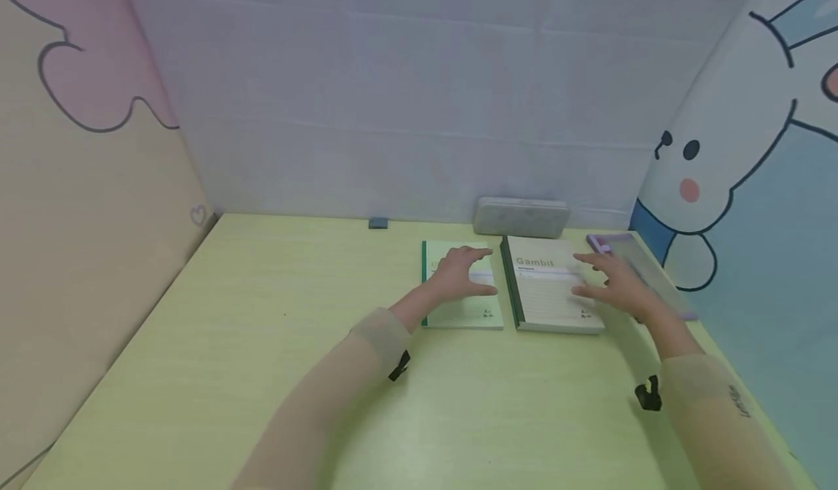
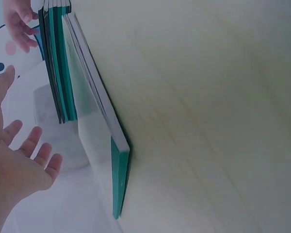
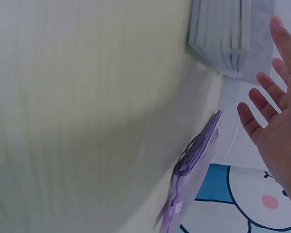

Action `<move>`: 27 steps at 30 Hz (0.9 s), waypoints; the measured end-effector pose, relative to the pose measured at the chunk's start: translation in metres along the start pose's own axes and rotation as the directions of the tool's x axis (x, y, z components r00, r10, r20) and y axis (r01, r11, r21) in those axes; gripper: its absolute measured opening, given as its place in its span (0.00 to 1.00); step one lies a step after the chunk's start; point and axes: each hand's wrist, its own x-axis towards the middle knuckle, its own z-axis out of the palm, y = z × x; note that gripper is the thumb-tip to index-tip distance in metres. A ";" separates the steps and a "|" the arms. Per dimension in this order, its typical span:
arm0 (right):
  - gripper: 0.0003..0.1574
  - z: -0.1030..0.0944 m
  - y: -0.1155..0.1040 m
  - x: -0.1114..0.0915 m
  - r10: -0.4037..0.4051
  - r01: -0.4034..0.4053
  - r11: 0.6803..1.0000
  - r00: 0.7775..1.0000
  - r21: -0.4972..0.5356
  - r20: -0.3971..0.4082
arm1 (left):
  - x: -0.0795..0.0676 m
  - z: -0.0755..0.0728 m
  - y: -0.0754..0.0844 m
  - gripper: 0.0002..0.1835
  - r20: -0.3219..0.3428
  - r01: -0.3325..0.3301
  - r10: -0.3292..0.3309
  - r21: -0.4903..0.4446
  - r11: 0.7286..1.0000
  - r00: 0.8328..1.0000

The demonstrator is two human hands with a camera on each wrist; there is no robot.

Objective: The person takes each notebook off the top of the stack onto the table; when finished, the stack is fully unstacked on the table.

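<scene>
Two hands, fingers wide: left hand [image 1: 460, 275] over notebook [image 1: 463, 314], right hand [image 1: 614, 284] near "Gambit" stack [image 1: 548, 292], right of frame centre.

Pale wall [image 1: 393, 97] behind yellowish table [image 1: 196, 344]

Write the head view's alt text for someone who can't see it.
A person's left hand hovers above a green notebook and the right hand near a stack of notebooks marked Gambit, on a pale yellow table. Behind the stack is a grey case; at right, a purple-edged pouch.
</scene>
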 end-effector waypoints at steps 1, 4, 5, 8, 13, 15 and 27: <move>0.49 0.001 0.003 -0.001 0.017 -0.017 1.000 1.000 0.004 0.011 | 0.002 0.004 0.002 0.44 -0.002 0.004 -0.004 0.004 1.000 1.000; 0.51 0.005 0.013 -0.005 0.059 -0.059 0.998 0.998 0.008 0.035 | 0.008 0.014 0.008 0.46 0.011 0.012 -0.012 0.002 1.000 1.000; 0.52 0.006 0.017 -0.006 0.064 -0.064 0.998 0.997 0.003 0.037 | 0.010 0.017 0.010 0.47 0.021 0.017 -0.017 0.003 1.000 1.000; 0.52 0.012 0.025 -0.007 0.071 -0.072 0.997 0.996 0.025 0.051 | 0.014 0.026 0.015 0.48 0.062 0.036 -0.037 0.013 0.999 0.997; 0.50 0.021 0.029 -0.007 0.043 -0.048 0.995 0.998 0.088 0.055 | 0.019 0.037 0.021 0.52 0.113 0.071 -0.075 0.040 0.997 0.991; 0.49 0.023 0.029 -0.005 0.025 -0.029 0.996 0.999 0.080 0.044 | 0.020 0.038 0.024 0.53 0.121 0.088 -0.092 0.037 0.995 0.988; 0.48 0.027 0.025 0.000 0.028 -0.030 0.997 0.999 0.066 0.029 | 0.022 0.042 0.026 0.52 0.141 0.159 -0.153 -0.031 0.987 0.978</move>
